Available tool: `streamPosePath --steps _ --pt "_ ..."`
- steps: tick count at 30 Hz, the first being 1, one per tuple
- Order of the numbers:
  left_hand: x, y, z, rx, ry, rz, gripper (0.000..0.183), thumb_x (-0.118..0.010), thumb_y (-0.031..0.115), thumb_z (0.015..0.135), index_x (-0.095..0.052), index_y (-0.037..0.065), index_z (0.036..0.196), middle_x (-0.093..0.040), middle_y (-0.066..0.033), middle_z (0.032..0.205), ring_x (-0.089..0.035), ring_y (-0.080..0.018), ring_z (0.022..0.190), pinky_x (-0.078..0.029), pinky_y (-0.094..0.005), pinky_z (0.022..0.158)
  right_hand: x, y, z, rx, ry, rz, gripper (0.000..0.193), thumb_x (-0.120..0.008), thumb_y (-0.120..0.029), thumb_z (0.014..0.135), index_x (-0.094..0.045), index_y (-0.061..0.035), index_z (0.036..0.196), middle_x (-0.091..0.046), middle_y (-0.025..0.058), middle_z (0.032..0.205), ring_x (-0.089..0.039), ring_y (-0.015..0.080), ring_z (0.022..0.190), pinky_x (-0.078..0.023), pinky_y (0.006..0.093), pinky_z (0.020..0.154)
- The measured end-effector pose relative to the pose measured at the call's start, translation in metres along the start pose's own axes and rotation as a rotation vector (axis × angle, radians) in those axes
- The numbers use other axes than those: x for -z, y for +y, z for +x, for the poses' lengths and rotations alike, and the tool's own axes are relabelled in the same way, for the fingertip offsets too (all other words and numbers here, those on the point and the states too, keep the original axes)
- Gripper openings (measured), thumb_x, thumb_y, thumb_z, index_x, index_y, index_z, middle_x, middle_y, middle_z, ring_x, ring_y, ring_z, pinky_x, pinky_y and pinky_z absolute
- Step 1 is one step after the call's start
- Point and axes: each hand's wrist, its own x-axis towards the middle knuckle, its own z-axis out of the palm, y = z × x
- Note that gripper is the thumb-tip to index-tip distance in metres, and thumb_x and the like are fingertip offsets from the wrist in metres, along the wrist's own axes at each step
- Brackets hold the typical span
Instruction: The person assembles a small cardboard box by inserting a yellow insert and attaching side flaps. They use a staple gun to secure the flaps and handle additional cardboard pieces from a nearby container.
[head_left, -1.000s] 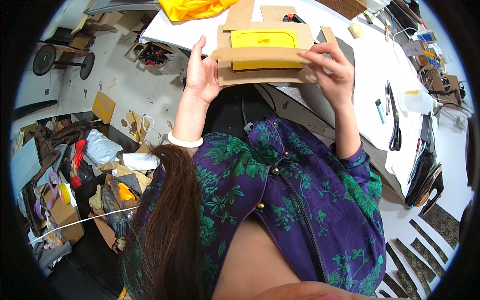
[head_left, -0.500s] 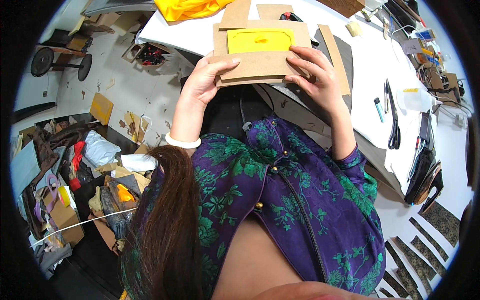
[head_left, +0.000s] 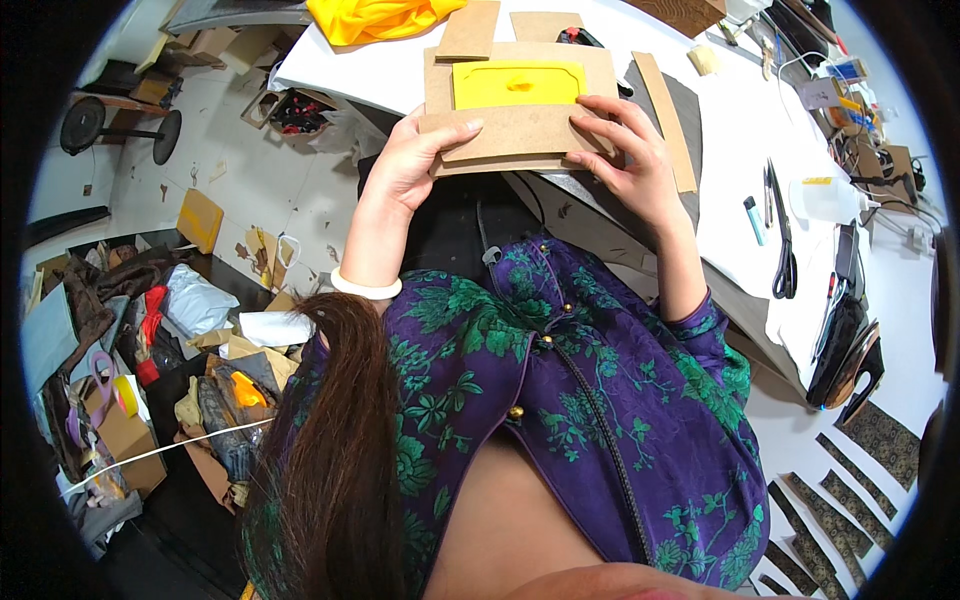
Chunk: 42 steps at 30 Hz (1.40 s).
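Near the table's front edge, my left hand (head_left: 405, 160) and my right hand (head_left: 638, 160) grip a flat brown board strip (head_left: 525, 137) from either end. My left thumb lies along its top face, and the left fingers are hidden underneath. On the right, my fingertips press the strip's upper side while the thumb is at its lower edge. Just beyond the strip lies a bright yellow rectangular panel (head_left: 480, 88) with an outlined border and a small raised or crumpled spot in its middle. Under the panel is a larger brown board (head_left: 540, 52). Layered board edges show below the strip.
Loose brown board pieces (head_left: 468, 30) and a long narrow strip (head_left: 664, 120) lie around the work. Yellow cloth (head_left: 385, 18) is at the far left of the table. Black scissors (head_left: 783, 255), a teal cutter (head_left: 754, 220) and a clear bottle (head_left: 828, 196) are at right. Scraps crowd the left floor.
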Motion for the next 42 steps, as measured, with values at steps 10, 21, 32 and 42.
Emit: streamPosePath --steps 10,21,32,42 --pt "0.003 -0.001 0.004 0.05 0.056 -0.138 0.056 -0.077 0.018 0.086 -0.052 -0.004 0.131 -0.066 -0.0138 0.118 -0.065 -0.0204 0.109 -0.055 -0.0344 0.094 -0.002 0.003 0.003 -0.002 0.027 0.034 0.039 -0.084 -0.019 0.076 -0.073 -0.0082 0.111 -0.065 0.0094 0.123 -0.062 0.0281 0.115 -0.052 0.0377 0.096" --pt "-0.003 -0.001 0.001 0.009 0.033 -0.003 0.059 -0.079 0.009 0.082 -0.051 -0.004 0.133 -0.066 -0.0132 0.12 -0.065 -0.0205 0.11 -0.052 -0.0341 0.098 -0.001 0.003 0.0 -0.03 0.011 0.052 0.04 -0.085 -0.019 0.074 -0.073 -0.0089 0.111 -0.065 0.0086 0.123 -0.061 0.0274 0.115 -0.051 0.0381 0.097" --pt "-0.006 0.0 0.001 0.008 0.047 0.036 0.066 -0.082 0.007 0.079 -0.049 -0.005 0.134 -0.065 -0.0141 0.121 -0.064 -0.0218 0.111 -0.052 -0.0362 0.097 0.001 0.004 0.001 -0.027 -0.019 0.043 0.042 -0.085 -0.022 0.074 -0.073 -0.0103 0.113 -0.064 0.0072 0.125 -0.06 0.0271 0.118 -0.05 0.0386 0.099" --pt "-0.004 -0.001 0.004 -0.014 0.06 0.054 0.065 -0.082 0.004 0.078 -0.05 -0.004 0.133 -0.065 -0.0144 0.119 -0.065 -0.0226 0.11 -0.053 -0.036 0.096 -0.001 0.01 0.042 0.114 -0.144 -0.154 0.11 -0.09 -0.044 0.061 -0.036 -0.0122 0.151 -0.041 0.0187 0.149 -0.04 0.0372 0.139 -0.034 0.0466 0.115"
